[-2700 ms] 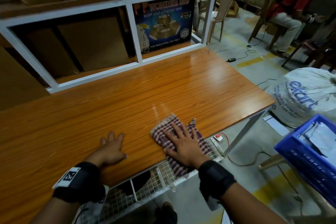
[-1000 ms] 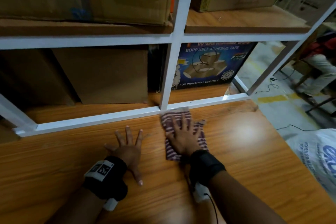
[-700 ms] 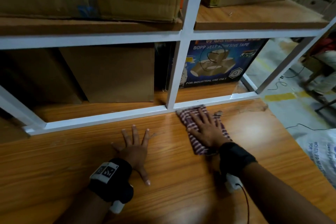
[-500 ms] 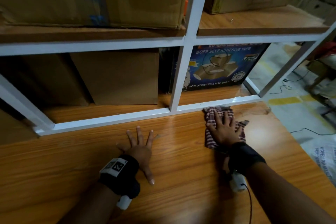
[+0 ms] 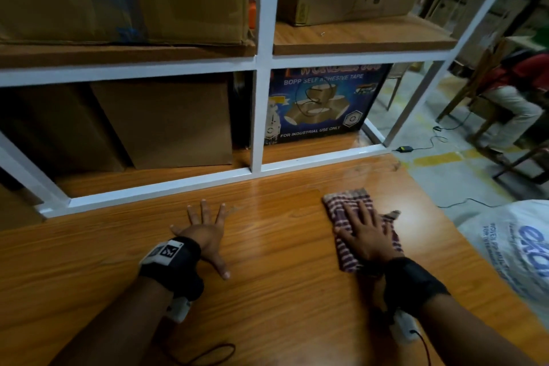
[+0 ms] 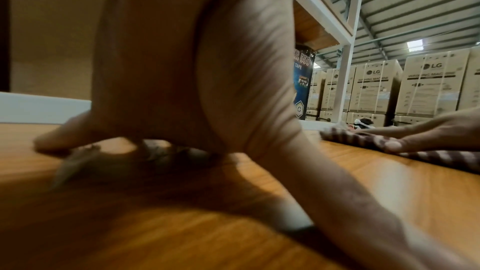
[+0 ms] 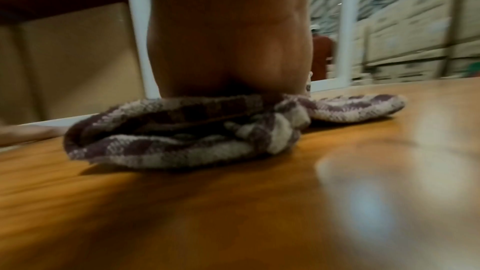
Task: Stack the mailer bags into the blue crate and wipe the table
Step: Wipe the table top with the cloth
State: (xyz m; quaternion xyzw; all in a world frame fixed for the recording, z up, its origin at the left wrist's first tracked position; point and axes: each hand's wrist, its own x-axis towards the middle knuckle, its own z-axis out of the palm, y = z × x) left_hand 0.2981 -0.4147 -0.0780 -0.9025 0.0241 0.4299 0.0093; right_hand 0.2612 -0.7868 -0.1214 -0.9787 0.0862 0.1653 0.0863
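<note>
Wiping of the table (image 5: 282, 291) is the step in hand; no mailer bags or blue crate appear in any current view, so the stacking step cannot be checked. The right hand (image 5: 368, 235) presses flat on the checked cloth (image 5: 344, 258), fingers straight and slightly spread, on the side of the white shelf frame (image 5: 258, 116) nearest the table's right edge. The left hand (image 5: 205, 232) lies palm-down just in front of that frame, fingers straight and splayed, holding nothing. Half a second ago the cloth touched the frame's bottom rail; it now sits clear of it, nearer the person. The next stroke probably calls for steady downward pressure across the unwiped strip toward the near edge.
</note>
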